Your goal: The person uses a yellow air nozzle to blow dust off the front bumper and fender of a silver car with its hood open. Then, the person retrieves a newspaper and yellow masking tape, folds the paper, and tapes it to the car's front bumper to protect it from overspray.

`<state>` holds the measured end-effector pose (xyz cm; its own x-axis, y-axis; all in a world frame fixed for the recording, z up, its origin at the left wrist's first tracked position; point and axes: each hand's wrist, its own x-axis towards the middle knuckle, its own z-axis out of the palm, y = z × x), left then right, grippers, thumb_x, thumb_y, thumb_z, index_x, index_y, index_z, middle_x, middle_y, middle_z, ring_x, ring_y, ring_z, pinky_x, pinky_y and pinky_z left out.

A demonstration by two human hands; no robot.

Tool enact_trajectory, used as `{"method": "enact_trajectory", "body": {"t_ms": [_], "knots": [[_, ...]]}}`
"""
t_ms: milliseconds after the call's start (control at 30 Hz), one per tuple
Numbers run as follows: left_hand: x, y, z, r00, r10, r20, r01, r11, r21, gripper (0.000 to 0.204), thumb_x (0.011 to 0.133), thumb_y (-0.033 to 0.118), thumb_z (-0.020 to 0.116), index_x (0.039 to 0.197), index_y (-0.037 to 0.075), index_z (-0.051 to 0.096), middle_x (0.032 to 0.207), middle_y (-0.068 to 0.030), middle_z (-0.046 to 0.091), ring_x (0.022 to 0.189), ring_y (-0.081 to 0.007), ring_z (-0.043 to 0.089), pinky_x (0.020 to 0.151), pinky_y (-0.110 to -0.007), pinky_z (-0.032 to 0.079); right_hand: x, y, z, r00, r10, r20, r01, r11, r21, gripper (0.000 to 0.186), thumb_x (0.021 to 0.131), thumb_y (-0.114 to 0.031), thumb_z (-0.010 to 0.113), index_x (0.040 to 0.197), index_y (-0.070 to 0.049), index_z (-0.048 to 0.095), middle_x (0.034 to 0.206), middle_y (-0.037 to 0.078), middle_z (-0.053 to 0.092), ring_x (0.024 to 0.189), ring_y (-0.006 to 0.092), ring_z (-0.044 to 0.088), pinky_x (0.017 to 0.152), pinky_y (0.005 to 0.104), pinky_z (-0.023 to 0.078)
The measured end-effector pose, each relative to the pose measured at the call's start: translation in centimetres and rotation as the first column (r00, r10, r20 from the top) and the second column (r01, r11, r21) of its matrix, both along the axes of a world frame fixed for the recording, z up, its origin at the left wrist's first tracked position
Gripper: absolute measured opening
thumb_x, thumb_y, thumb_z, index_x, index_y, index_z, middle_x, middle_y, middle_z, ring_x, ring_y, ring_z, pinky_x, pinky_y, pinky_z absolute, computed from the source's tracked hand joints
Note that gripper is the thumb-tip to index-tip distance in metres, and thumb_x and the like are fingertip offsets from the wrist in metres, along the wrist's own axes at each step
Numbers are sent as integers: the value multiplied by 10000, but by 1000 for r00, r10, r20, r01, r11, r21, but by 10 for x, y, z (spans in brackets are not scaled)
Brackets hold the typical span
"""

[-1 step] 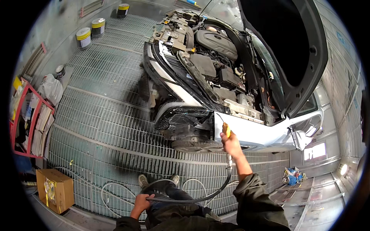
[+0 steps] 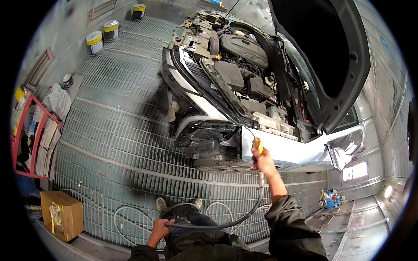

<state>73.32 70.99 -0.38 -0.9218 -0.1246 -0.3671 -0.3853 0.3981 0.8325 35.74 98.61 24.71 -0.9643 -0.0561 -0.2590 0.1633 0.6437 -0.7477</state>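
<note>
My right hand (image 2: pixel 264 161) is wrapped round a yellow air blow gun (image 2: pixel 257 144). Its thin nozzle points up and left, close in front of the white fender (image 2: pixel 285 145); whether it touches cannot be told. From the metal coupling under the gun, a dark air hose (image 2: pixel 226 227) curves down and left across my legs. My left hand (image 2: pixel 160 228) is closed round that hose near my left leg. The car's front is stripped, with its engine bay (image 2: pixel 246 56) uncovered and the front wheel (image 2: pixel 217 164) below the fender.
The raised hood (image 2: pixel 361 56) stands over the car's right side. Loose pale hose loops (image 2: pixel 119 224) lie on the floor grating (image 2: pixel 109 143). At left are a cardboard box (image 2: pixel 72 217), a red rack (image 2: pixel 32 176) and several yellow-topped pails (image 2: pixel 94 42). Crumpled wrapping (image 2: pixel 332 199) lies at right.
My right hand and the blow gun have shifted slightly right and down, away from the fender's front edge. My left hand has not moved.
</note>
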Motion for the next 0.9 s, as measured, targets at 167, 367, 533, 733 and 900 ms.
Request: {"method": "enact_trajectory", "body": {"t_ms": [167,367,533,733,900], "knots": [[-34,13,45,990,-1,-140,21,990,140,507,889,378,673,560,10,559,537,-200,486,509,-396,484,494,-467,345,-22,1,42,957,-81,279,131,978,-162,255,964,-301,608,938,-57,538,681,13,527,410,109,459,383,282,408],[-58,41,84,972,-47,-231,105,963,247,494,871,368,698,558,12,560,539,-186,495,513,-389,506,479,-445,375,-36,21,88,903,-37,429,154,958,-242,217,965,-277,606,954,-64,567,659,-15,483,416,67,401,390,254,395],[-73,66,103,940,-181,-288,254,937,239,432,880,357,698,620,19,623,557,-163,534,521,-356,536,485,-422,397,-44,39,104,912,-13,411,71,990,-126,208,970,-267,596,983,-62,567,650,-14,491,411,68,412,364,245,381],[-90,72,96,899,-263,-350,314,944,97,460,898,372,675,601,25,619,550,-156,535,546,-349,567,486,-434,398,-31,-25,76,934,262,241,-298,946,129,313,970,-322,585,979,-10,601,680,1,536,495,90,479,416,253,413],[-106,101,98,894,-172,-414,250,958,142,455,911,372,668,619,25,628,524,-139,511,467,-297,510,469,-410,372,-71,9,67,869,264,419,-267,962,-52,305,965,-341,607,1062,-53,585,720,-15,494,518,67,461,459,260,454]]}}
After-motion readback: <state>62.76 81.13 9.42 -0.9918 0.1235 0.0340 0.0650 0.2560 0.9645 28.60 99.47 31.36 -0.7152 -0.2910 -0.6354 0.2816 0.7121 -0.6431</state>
